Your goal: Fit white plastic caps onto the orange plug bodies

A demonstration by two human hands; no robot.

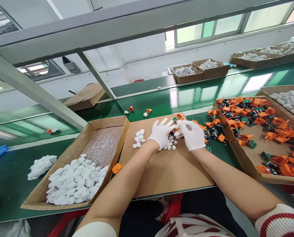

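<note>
A worker in white gloves bends over a flat brown cardboard sheet [166,168] laid on the green tabletop [11,184], both hands meeting at its far edge. The left hand [161,133] rests fingers spread and released over a scatter of small white plastic caps [170,144]. The right hand [192,135] is curled, its fingertips touching the left's; whether it grips a part cannot be told from here. A second cluster of white caps [138,138] lies just to the left on the same sheet. Orange plastic plug pieces with green circuit boards [212,130] spill beside the right hand, near the shallow cardboard tray of orange plug pieces [257,130] at the right. At the left, a cardboard box [63,171] holds a heap of white caps over bubble wrap, with one orange piece [116,168] lying against its wall. More boxes of white parts [198,69] stand across the green conveyor belt [186,95].
</note>
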